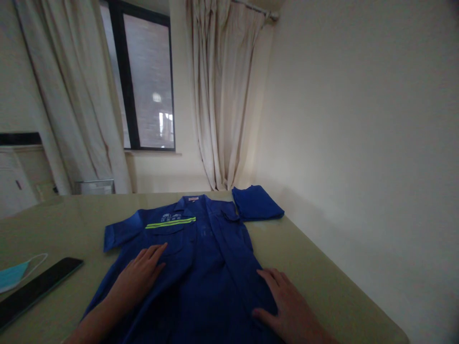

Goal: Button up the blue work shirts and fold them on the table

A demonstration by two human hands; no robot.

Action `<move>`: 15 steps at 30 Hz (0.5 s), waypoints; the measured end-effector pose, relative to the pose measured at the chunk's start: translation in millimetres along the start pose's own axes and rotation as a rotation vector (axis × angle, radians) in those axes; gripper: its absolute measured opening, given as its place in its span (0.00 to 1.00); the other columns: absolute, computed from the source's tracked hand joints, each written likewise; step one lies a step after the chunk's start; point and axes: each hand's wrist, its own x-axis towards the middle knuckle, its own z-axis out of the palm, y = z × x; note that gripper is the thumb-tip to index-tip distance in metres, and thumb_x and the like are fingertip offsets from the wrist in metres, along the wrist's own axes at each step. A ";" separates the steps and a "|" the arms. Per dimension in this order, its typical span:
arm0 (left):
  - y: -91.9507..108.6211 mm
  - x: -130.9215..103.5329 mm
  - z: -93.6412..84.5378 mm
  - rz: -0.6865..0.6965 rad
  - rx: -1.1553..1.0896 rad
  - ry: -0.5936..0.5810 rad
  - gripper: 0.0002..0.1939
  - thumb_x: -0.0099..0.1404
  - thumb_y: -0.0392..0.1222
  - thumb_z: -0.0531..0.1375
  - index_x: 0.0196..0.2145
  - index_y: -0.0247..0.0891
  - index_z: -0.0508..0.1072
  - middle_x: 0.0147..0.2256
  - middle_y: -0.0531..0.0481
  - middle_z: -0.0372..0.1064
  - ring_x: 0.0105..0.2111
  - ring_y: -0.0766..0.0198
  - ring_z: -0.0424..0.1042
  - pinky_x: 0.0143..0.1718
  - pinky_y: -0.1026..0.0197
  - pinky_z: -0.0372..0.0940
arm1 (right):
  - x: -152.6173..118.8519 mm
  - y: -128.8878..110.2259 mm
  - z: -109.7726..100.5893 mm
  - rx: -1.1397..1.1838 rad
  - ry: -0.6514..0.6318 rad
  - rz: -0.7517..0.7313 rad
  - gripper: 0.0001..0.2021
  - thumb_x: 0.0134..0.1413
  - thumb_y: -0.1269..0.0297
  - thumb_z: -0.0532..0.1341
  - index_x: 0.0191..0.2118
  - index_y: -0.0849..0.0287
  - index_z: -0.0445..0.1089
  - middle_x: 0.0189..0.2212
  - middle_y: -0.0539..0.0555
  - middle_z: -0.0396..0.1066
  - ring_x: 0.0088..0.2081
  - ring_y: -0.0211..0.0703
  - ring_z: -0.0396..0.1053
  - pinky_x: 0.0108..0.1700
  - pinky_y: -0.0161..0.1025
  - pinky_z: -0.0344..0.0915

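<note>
A blue short-sleeved work shirt [208, 272] lies spread on the table, its collar toward the far edge. Its front is unfastened, and a yellow-green reflective stripe crosses the chest on the left, below white lettering. My left hand [143, 270] rests on the shirt's left front near the chest pocket, fingers stretched out. At the shirt's right side edge lies my right hand [283, 301], its fingers spread over the cloth and thumb apart. Neither hand visibly grips the fabric. The near end of the shirt runs out of view at the bottom.
A folded blue garment [256, 203] sits at the far right, against the shirt's shoulder. On the left of the pale table [68, 220] are a dark phone-like slab [39, 289] and a light-blue face mask [14, 276]. A wall [358, 167] borders the table's right side.
</note>
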 end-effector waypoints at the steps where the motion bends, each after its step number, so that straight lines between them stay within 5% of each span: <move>1: 7.6 -10.2 0.1 -0.019 -0.080 -0.026 0.31 0.71 0.56 0.47 0.63 0.38 0.69 0.62 0.40 0.69 0.62 0.46 0.67 0.66 0.42 0.58 | -7.1 4.9 2.4 -0.009 0.004 0.021 0.42 0.48 0.43 0.70 0.67 0.51 0.62 0.64 0.63 0.63 0.64 0.65 0.61 0.66 0.55 0.57; 5: 20.5 -62.7 16.4 -0.103 -0.257 -0.155 0.31 0.62 0.62 0.59 0.59 0.48 0.74 0.59 0.47 0.72 0.60 0.42 0.69 0.65 0.39 0.59 | -18.1 21.1 7.0 0.018 -0.010 0.079 0.37 0.50 0.47 0.69 0.65 0.52 0.64 0.61 0.64 0.67 0.60 0.64 0.66 0.63 0.54 0.61; 8: 8.8 -66.5 17.2 -0.079 -0.289 -0.058 0.24 0.59 0.58 0.60 0.49 0.50 0.80 0.54 0.47 0.77 0.57 0.40 0.72 0.64 0.39 0.61 | -7.2 19.9 -1.3 0.070 -0.036 0.068 0.33 0.50 0.55 0.68 0.63 0.56 0.67 0.58 0.64 0.69 0.58 0.60 0.68 0.62 0.50 0.63; 11: -3.2 -43.9 -9.2 -0.200 -0.476 0.078 0.22 0.58 0.62 0.59 0.40 0.47 0.82 0.46 0.47 0.81 0.53 0.40 0.75 0.60 0.43 0.66 | 11.9 11.7 -20.1 0.052 0.027 0.014 0.28 0.50 0.67 0.64 0.59 0.55 0.70 0.55 0.62 0.71 0.56 0.57 0.70 0.61 0.49 0.64; 15: 4.0 -60.1 -45.9 -0.402 -0.940 0.041 0.33 0.57 0.70 0.61 0.52 0.46 0.77 0.48 0.48 0.80 0.51 0.43 0.76 0.53 0.47 0.73 | 22.0 -7.6 -48.5 -0.030 0.233 -0.037 0.28 0.52 0.74 0.56 0.59 0.54 0.70 0.52 0.61 0.72 0.51 0.55 0.73 0.57 0.50 0.68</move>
